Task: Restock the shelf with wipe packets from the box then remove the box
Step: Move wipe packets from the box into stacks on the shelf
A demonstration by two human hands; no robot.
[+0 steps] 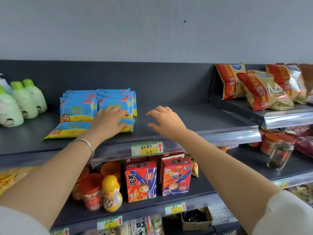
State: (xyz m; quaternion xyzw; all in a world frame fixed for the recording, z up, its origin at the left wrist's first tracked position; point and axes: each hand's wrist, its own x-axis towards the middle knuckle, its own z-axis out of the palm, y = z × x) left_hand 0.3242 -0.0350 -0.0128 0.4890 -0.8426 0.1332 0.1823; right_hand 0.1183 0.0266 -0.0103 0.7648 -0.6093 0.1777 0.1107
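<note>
Blue wipe packet (67, 130) flat on shelf (186, 116), long axis left-right

Blue-and-yellow wipe packets (77, 107) stood upright in two close rows, left of centre on dark grey shelf (186, 116). Two more laid flat just in front, toward near edge.

Green-capped bottles (25, 100) stand far left of the price tag (147, 148), red-and-gold snack bags (259, 92) lie up to its right, and red snack boxes (140, 180) stand just below it.
</note>
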